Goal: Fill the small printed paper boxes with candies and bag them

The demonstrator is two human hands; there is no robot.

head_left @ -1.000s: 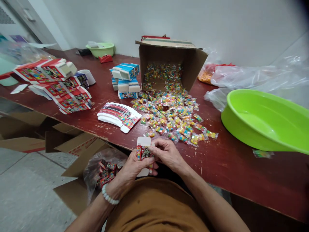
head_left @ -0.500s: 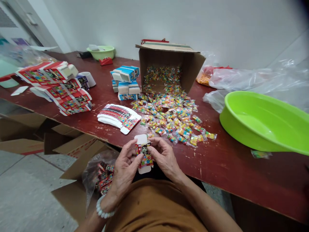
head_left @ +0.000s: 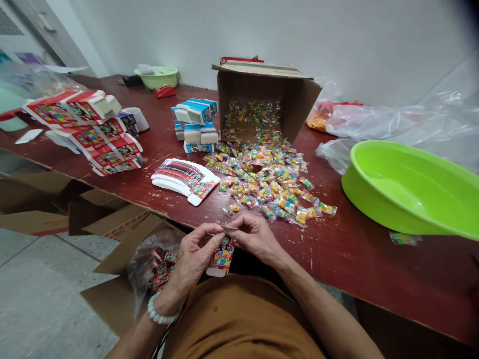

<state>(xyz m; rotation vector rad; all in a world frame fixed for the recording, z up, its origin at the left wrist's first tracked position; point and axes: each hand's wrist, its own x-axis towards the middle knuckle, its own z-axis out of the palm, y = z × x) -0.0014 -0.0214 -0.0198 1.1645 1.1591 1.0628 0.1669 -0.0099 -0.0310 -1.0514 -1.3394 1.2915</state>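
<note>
**While sweet packets (head_left: 262, 174) lie spilled, both hands grip one small carton (head_left: 220, 257)**

Where the tabletop (head_left: 355, 264) ends at the lower middle of the frame, the left hand (head_left: 194, 259) and the right hand (head_left: 256, 237) meet over the person's lap. Both are closed on the small carton, which hangs just below the table edge. The left hand's fingers curl round its printed body from the side. The right hand's thumb and forefinger nip the top flap, which shows edge-on and level. Holding it in the air, close to the body, seems to leave every side free for both hands.

Just above the hands, the sweet packets fan out from a cardboard box (head_left: 295, 99) tipped on its side, apparently so they spread within easy reach. Flat blanks (head_left: 185, 178) lie left of the packets, near the table edge. Stacks of red cartons (head_left: 93, 129) sit at the upper left and blue cartons (head_left: 196, 122) beside the tipped box. A green basin (head_left: 411, 184) stands at the right. At the lower left, a floor box (head_left: 112, 294) lined with clear plastic holds more red cartons, right under the left hand's side.
</note>
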